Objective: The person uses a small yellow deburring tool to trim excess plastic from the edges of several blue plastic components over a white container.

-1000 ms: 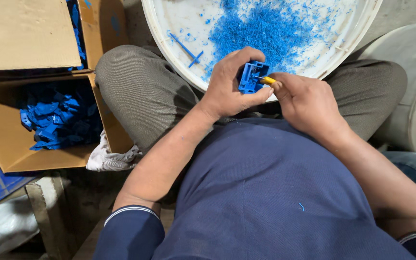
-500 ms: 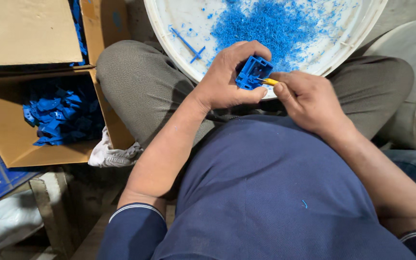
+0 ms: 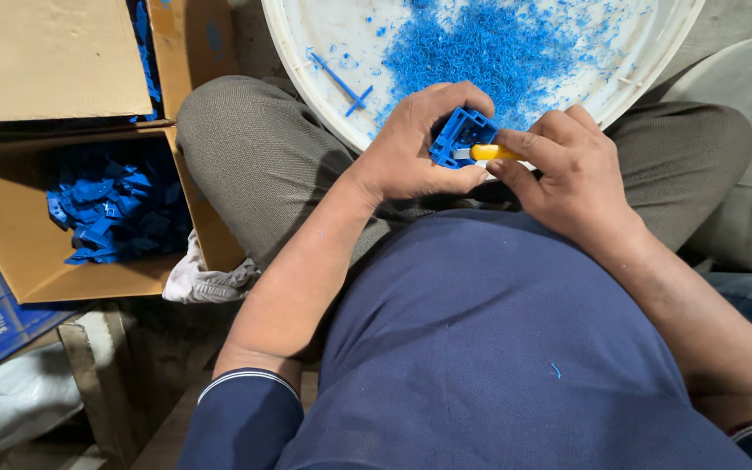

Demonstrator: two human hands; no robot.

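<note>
Both hands were busy: left hand point(image 3: 411, 152) clenched round the blue part point(image 3: 460, 135), right hand point(image 3: 567, 174) gripping a yellow knife point(image 3: 491, 152) against it.

Soft even daylight, sharp focus, bright white basin point(image 3: 324, 52), dim shadowed floor lower left, mild wide-angle stretch

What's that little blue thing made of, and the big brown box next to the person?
The small blue square part in the left hand looks like hard moulded plastic, matte: thin blue shavings lie in the white tub. The open brown box looks like cardboard, dull with folded flaps.
</note>
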